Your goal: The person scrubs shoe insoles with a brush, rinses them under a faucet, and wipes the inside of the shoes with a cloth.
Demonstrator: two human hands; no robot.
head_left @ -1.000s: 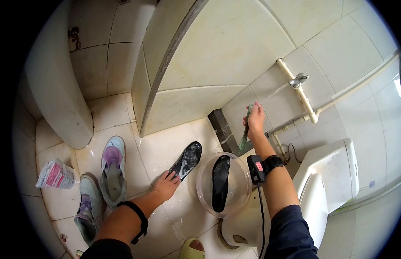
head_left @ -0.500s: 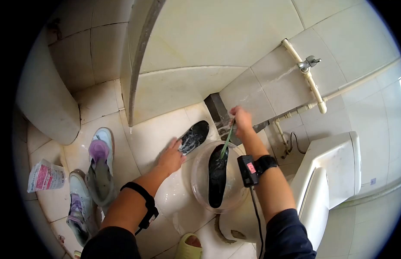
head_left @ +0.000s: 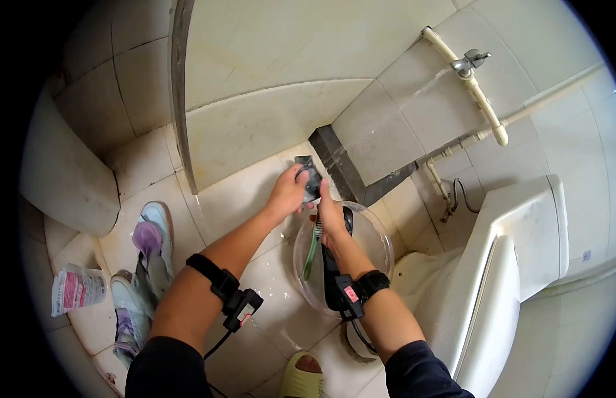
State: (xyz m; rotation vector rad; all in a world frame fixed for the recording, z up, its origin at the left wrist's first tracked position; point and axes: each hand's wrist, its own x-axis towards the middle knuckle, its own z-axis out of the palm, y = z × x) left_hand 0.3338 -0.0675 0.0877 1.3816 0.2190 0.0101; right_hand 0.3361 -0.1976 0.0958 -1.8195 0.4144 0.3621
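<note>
A dark, wet insole (head_left: 309, 179) is bent and lifted above the floor. My left hand (head_left: 286, 194) is closed on its left side. My right hand (head_left: 331, 215) meets the insole's right lower edge, and a green brush (head_left: 312, 251) is held in that hand with its handle hanging downward. Whether the right fingers also grip the insole is hard to see. Beneath the right forearm, a second black insole (head_left: 332, 275) lies across a clear plastic basin (head_left: 300, 282), partly covered by the arm.
Water sprays from a wall tap (head_left: 468, 63) toward the tiles. A white toilet (head_left: 480, 292) stands to the right. At left are a pair of white shoes (head_left: 155, 219) with purple tongues and a pink-and-white packet (head_left: 79, 290). A yellow slipper (head_left: 301, 378) is at the bottom.
My left hand has picked the soapy insole up off the floor. My right hand has come left from above the basin to the insole, bringing the brush, whose handle now points down.
</note>
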